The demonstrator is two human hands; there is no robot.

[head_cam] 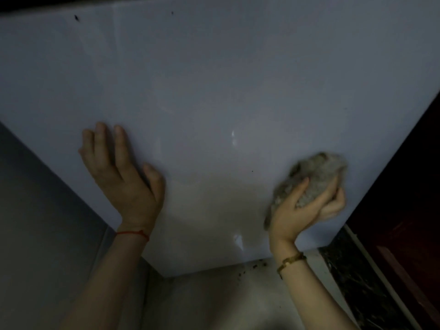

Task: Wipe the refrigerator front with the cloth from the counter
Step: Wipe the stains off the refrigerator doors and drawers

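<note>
The pale glossy refrigerator front [214,91] fills most of the view, seen from close up and looking down along it. My left hand [121,172] lies flat against the door near its left edge, fingers spread, holding nothing. My right hand [307,208] grips a bunched grey cloth [314,177] and presses it against the door's lower right part, close to the right edge. A red thread circles my left wrist and a gold bracelet my right.
A grey wall [35,210] runs along the left of the refrigerator. A dark reddish door [409,210] and a dark marbled strip [352,277] stand at the right. Pale floor [214,301] with dark crumbs lies below the door's bottom edge.
</note>
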